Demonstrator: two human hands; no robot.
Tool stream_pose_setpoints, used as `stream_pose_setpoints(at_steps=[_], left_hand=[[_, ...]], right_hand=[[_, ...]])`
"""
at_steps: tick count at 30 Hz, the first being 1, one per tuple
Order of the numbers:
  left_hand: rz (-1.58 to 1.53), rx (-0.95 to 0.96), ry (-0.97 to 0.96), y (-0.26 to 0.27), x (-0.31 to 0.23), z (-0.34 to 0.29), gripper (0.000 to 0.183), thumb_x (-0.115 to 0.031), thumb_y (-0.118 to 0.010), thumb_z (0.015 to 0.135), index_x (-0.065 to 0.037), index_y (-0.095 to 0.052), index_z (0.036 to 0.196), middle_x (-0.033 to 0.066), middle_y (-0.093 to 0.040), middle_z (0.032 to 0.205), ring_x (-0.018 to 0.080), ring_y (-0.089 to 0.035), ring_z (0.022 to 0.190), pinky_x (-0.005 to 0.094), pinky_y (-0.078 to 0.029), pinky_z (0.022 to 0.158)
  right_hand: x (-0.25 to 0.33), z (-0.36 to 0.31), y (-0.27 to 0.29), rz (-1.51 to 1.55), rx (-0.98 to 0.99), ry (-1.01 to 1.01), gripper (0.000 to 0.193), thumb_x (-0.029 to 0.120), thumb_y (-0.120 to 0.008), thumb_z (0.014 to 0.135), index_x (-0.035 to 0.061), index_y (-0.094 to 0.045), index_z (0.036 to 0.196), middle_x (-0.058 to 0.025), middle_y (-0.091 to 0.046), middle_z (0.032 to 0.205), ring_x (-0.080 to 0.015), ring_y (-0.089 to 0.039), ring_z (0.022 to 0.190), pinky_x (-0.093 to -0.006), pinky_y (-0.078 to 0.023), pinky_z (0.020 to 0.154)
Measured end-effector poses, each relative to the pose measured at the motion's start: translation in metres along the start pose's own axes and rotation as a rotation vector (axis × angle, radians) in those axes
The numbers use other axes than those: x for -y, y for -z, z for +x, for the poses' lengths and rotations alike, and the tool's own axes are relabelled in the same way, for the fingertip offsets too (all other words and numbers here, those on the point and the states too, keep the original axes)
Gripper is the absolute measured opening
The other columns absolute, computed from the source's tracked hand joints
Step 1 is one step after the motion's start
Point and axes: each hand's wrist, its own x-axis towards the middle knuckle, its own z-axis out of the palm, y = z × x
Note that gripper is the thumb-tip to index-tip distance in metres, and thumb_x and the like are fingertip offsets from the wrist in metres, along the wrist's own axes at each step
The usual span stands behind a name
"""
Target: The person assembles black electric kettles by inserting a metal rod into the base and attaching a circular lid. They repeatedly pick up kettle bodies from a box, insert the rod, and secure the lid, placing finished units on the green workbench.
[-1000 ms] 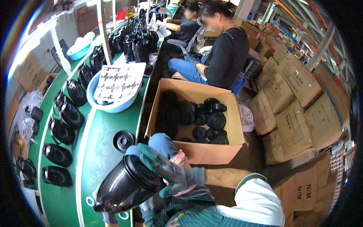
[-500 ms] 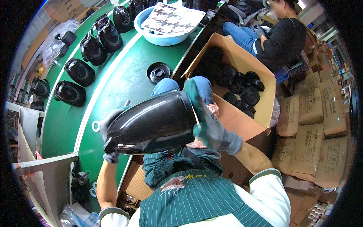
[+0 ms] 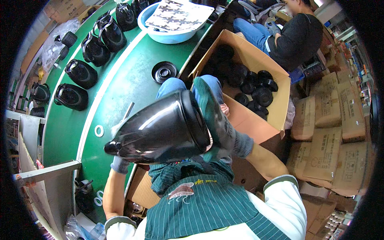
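Right hand (image 3: pixel 216 120) has a gray-green glove on and it's grasping the wide rimmed end of a glossy black vessel (image 3: pixel 156 128), palm up against the rim. So the vessel sits right against that grip and sticks out to its left, lying over on its side with the narrow spout end farthest from the palm. Left hand (image 3: pixel 119 163) is tucked mostly behind that narrow end, pretty much just the cuff showing below it, so I honestly can't tell how those fingers are closed. Thin rod (image 3: pixel 129 111) pokes up just past the vessel on that side.

Going out from there: white ring (image 3: pixel 99 131) on the green bench (image 3: pixel 120 86) left of the grip, black round lid (image 3: pixel 164 72) beyond it, then a light blue basin (image 3: pixel 172 38) farther off. Cardboard box (image 3: pixel 282 100) full of black round parts (image 3: pixel 262 96) is past the right hand, on its right.
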Motion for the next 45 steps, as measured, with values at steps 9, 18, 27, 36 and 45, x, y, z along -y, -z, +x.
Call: stream_pose_setpoints(at_steps=[9,18,27,36,45], left_hand=[[0.901,-0.326,-0.389,-0.033,-0.031,0.016,0.052,-0.022,-0.067,0.095,-0.003,-0.055,0.141,0.0150,-0.066,0.131,0.0293,-0.065,0.112,0.0402,-0.054,0.097],[1.120,-0.035,-0.621,-0.119,-0.009,0.024,0.073,-0.025,-0.081,0.078,-0.002,-0.054,0.142,0.0203,-0.061,0.136,0.0355,-0.062,0.122,0.0476,-0.049,0.105],[1.843,-0.502,0.025,-0.004,0.023,0.023,0.077,-0.043,-0.072,0.089,-0.005,-0.045,0.150,0.0326,-0.047,0.144,0.0468,-0.048,0.131,0.0524,-0.041,0.110],[0.978,-0.160,0.048,-0.068,-0.065,0.073,0.058,-0.005,-0.079,0.085,0.001,-0.059,0.139,0.0126,-0.075,0.115,0.0151,-0.071,0.100,0.0326,-0.059,0.086],[1.606,0.334,-0.042,-0.217,-0.079,0.072,0.072,-0.040,-0.070,0.090,-0.006,-0.045,0.149,0.0172,-0.068,0.089,0.0314,-0.071,0.072,0.0403,-0.058,0.062]], right_hand=[[0.038,0.021,-0.014,0.846,-0.345,-0.599,0.074,0.045,-0.048,0.106,0.0039,-0.024,0.162,-0.0126,-0.027,0.167,-0.0235,-0.026,0.154,-0.0370,-0.018,0.126],[-0.024,0.031,0.051,0.783,-0.187,-0.717,0.068,0.042,-0.058,0.101,-0.0019,-0.045,0.151,-0.0159,-0.050,0.153,-0.0262,-0.047,0.142,-0.0395,-0.031,0.123],[-0.021,0.005,-0.010,-0.003,0.321,-0.330,0.084,0.046,-0.089,0.068,0.0088,-0.060,0.138,-0.0202,-0.060,0.134,-0.0392,-0.058,0.126,-0.0470,-0.046,0.109],[-0.017,-0.026,-0.049,0.779,-0.473,-0.913,0.104,0.081,-0.029,0.095,0.0034,-0.014,0.163,-0.0258,-0.041,0.156,-0.0382,-0.052,0.135,-0.0487,-0.037,0.118],[-0.065,-0.034,-0.020,1.172,-0.385,-0.770,0.058,0.038,-0.045,0.107,-0.0060,-0.049,0.145,-0.0202,-0.071,0.121,-0.0312,-0.071,0.109,-0.0433,-0.057,0.101]])
